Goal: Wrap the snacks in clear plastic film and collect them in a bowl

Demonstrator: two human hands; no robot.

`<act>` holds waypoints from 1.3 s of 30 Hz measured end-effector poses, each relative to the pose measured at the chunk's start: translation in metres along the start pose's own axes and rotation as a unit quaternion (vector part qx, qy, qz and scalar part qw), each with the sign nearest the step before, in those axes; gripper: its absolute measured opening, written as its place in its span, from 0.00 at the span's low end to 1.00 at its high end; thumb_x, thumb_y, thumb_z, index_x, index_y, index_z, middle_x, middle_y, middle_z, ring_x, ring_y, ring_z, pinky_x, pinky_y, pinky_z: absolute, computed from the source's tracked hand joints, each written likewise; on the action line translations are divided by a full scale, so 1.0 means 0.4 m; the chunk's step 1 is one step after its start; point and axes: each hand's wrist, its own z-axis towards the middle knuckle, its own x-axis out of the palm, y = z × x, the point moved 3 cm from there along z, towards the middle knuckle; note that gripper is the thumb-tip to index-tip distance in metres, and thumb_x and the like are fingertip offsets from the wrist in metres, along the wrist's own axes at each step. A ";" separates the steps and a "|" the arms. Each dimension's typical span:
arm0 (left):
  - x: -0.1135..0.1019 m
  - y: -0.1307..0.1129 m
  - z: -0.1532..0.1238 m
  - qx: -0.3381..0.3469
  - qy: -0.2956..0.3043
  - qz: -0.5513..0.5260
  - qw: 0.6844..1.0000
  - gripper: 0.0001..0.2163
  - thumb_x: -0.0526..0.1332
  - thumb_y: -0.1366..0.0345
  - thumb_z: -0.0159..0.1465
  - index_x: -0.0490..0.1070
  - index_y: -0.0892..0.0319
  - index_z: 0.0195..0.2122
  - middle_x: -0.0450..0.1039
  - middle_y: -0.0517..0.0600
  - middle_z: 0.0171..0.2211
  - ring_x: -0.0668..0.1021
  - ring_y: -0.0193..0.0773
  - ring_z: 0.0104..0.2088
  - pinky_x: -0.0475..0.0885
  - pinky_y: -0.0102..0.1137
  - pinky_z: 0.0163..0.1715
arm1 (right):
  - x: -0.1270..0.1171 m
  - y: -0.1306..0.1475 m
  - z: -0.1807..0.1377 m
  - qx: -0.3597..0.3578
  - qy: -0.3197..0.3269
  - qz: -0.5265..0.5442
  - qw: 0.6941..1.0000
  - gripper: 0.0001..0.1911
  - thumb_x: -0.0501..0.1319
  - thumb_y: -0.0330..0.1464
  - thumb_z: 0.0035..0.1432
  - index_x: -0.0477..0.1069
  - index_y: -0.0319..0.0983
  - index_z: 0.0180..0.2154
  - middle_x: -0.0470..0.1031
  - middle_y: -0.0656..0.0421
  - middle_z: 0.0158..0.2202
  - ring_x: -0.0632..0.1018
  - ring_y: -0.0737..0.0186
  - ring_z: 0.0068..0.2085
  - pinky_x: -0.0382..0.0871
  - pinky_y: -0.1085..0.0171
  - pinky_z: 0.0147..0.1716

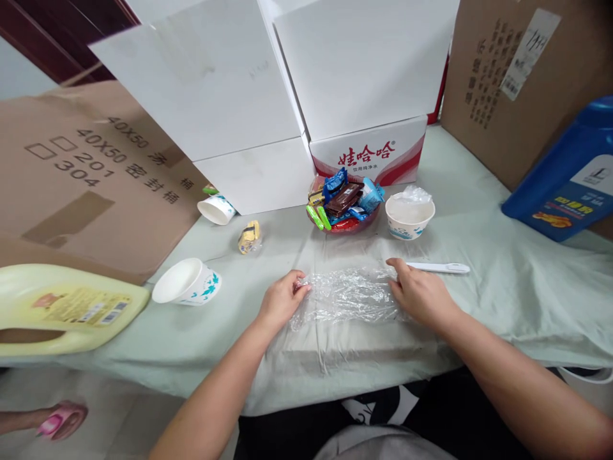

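Observation:
A crumpled sheet of clear plastic film (352,297) lies on the cloth-covered table in front of me. My left hand (283,297) pinches its left edge between thumb and fingers. At the other end, my right hand (417,291) has its fingers curled on the film, with the index finger reaching forward. A white plastic utensil (443,268) rests on the cloth just beyond my right hand, its left end partly hidden by that hand. Behind the film stands a bowl of wrapped snacks (345,204), with a paper cup (410,217) holding crumpled clear plastic to its right.
At left, two paper cups lie tipped, one near (188,282) and one farther (216,209), with a yellow wrapped snack (249,237) between. A yellow jug (90,306) and blue bottle (569,176) flank the table. White boxes (249,179) and cardboard cartons (86,185) stand behind.

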 end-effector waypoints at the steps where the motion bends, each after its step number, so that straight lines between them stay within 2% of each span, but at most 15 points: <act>1: 0.002 0.000 0.001 0.002 0.004 0.005 1.000 0.11 0.61 0.60 0.60 0.71 0.55 0.43 0.72 0.44 0.29 0.75 0.35 0.27 0.66 0.28 0.30 | -0.003 -0.001 -0.001 0.003 0.003 -0.005 1.000 0.21 0.48 0.32 0.65 0.59 0.36 0.58 0.80 0.50 0.39 0.81 0.51 0.38 0.63 0.63 0.29; 6: -0.009 -0.003 0.006 0.010 0.016 0.050 0.999 0.11 0.62 0.60 0.61 0.71 0.55 0.44 0.73 0.45 0.30 0.76 0.36 0.29 0.68 0.29 0.32 | 0.009 -0.014 0.000 0.024 0.063 -0.027 0.997 0.20 0.49 0.30 0.65 0.60 0.33 0.57 0.79 0.48 0.41 0.81 0.52 0.38 0.63 0.63 0.30; 9: -0.054 -0.040 0.003 0.039 -0.095 0.119 0.988 0.11 0.60 0.62 0.62 0.71 0.57 0.44 0.74 0.50 0.37 0.77 0.39 0.33 0.71 0.32 0.34 | 0.021 -0.012 0.003 0.018 0.079 -0.033 0.996 0.19 0.49 0.29 0.65 0.60 0.32 0.57 0.78 0.45 0.44 0.80 0.51 0.39 0.63 0.63 0.31; 11: -0.072 -0.090 -0.008 0.108 -0.176 0.146 0.968 0.09 0.57 0.63 0.65 0.72 0.59 0.42 0.74 0.54 0.40 0.78 0.43 0.38 0.71 0.36 0.39 | 0.026 -0.007 0.004 0.017 0.079 -0.041 0.996 0.19 0.49 0.30 0.66 0.60 0.32 0.57 0.78 0.44 0.45 0.80 0.51 0.39 0.63 0.63 0.31; 12: -0.067 -0.119 -0.015 0.162 -0.178 0.144 0.960 0.09 0.56 0.63 0.66 0.73 0.60 0.41 0.75 0.55 0.40 0.77 0.44 0.40 0.71 0.37 0.42 | 0.027 -0.004 0.004 0.017 0.079 -0.044 0.996 0.19 0.49 0.30 0.66 0.60 0.32 0.57 0.77 0.44 0.45 0.80 0.51 0.39 0.63 0.63 0.31; 14: -0.028 -0.175 -0.032 0.285 -0.086 0.122 0.947 0.10 0.54 0.62 0.68 0.73 0.59 0.42 0.76 0.55 0.42 0.77 0.44 0.45 0.71 0.38 0.47 | 0.025 -0.003 0.003 0.014 0.079 -0.046 0.996 0.19 0.49 0.30 0.66 0.60 0.32 0.57 0.77 0.44 0.45 0.80 0.52 0.39 0.64 0.63 0.31; 17: 0.057 -0.215 -0.062 0.380 0.101 0.123 0.911 0.21 0.57 0.52 0.66 0.67 0.56 0.57 0.67 0.56 0.60 0.67 0.50 0.61 0.62 0.46 0.59 | 0.004 -0.025 0.001 0.014 0.091 -0.043 0.995 0.20 0.50 0.30 0.65 0.61 0.33 0.57 0.79 0.46 0.44 0.80 0.51 0.40 0.65 0.62 0.32; 20: 0.109 -0.205 -0.078 0.370 0.171 0.146 0.902 0.31 0.56 0.46 0.65 0.56 0.54 0.65 0.49 0.57 0.69 0.51 0.56 0.69 0.49 0.55 0.64 | -0.038 -0.071 -0.008 0.065 0.073 -0.057 0.994 0.19 0.52 0.30 0.64 0.64 0.34 0.55 0.79 0.47 0.41 0.80 0.49 0.39 0.67 0.60 0.32; 23: 0.120 -0.192 -0.083 0.362 0.185 0.140 0.903 0.32 0.53 0.45 0.66 0.52 0.54 0.67 0.45 0.57 0.70 0.47 0.55 0.70 0.44 0.56 0.65 | -0.074 -0.086 -0.021 0.081 -0.027 -0.041 0.995 0.18 0.51 0.32 0.65 0.68 0.36 0.53 0.78 0.47 0.45 0.80 0.49 0.41 0.69 0.58 0.36; 26: 0.119 -0.193 -0.083 0.364 0.184 0.136 0.903 0.33 0.53 0.44 0.66 0.52 0.53 0.67 0.46 0.56 0.70 0.46 0.55 0.70 0.44 0.57 0.65 | -0.053 -0.030 -0.031 -0.096 -0.054 0.018 0.994 0.22 0.54 0.38 0.65 0.67 0.37 0.57 0.72 0.46 0.56 0.74 0.49 0.54 0.68 0.55 0.51; 29: 0.116 -0.181 -0.079 0.364 0.173 0.148 0.903 0.33 0.55 0.45 0.65 0.51 0.52 0.68 0.43 0.56 0.71 0.46 0.53 0.70 0.44 0.54 0.66 | 0.013 0.023 -0.038 -0.235 0.038 0.026 0.971 0.45 0.62 0.55 0.54 0.59 0.33 0.63 0.58 0.43 0.66 0.58 0.40 0.66 0.54 0.46 0.62; 31: 0.106 -0.148 -0.074 0.351 0.159 0.162 0.908 0.34 0.55 0.44 0.65 0.50 0.51 0.68 0.42 0.56 0.71 0.47 0.53 0.70 0.45 0.53 0.66 | 0.048 0.022 -0.034 -0.219 0.084 0.010 0.972 0.58 0.62 0.62 0.45 0.55 0.29 0.65 0.52 0.39 0.68 0.51 0.35 0.68 0.47 0.40 0.64; 34: 0.069 -0.074 -0.072 0.321 0.123 0.176 0.923 0.34 0.54 0.44 0.65 0.50 0.53 0.68 0.44 0.58 0.70 0.49 0.55 0.69 0.48 0.54 0.65 | 0.060 -0.012 -0.026 -0.144 0.088 -0.016 0.986 0.64 0.62 0.64 0.41 0.53 0.24 0.65 0.47 0.35 0.68 0.47 0.32 0.68 0.42 0.39 0.64; 37: 0.014 -0.016 -0.097 0.321 0.056 0.154 0.933 0.31 0.55 0.48 0.66 0.53 0.56 0.67 0.49 0.61 0.69 0.52 0.58 0.68 0.51 0.57 0.63 | 0.032 -0.037 -0.032 -0.112 0.054 -0.033 0.992 0.62 0.66 0.61 0.40 0.57 0.24 0.63 0.50 0.33 0.67 0.48 0.31 0.68 0.44 0.40 0.64; 39: -0.017 -0.003 -0.129 0.347 0.010 0.118 0.930 0.28 0.58 0.52 0.65 0.60 0.58 0.63 0.59 0.61 0.64 0.58 0.58 0.66 0.56 0.55 0.62 | 0.001 -0.030 -0.044 -0.151 0.028 -0.026 0.988 0.54 0.70 0.55 0.41 0.61 0.29 0.62 0.53 0.37 0.67 0.50 0.32 0.68 0.49 0.42 0.63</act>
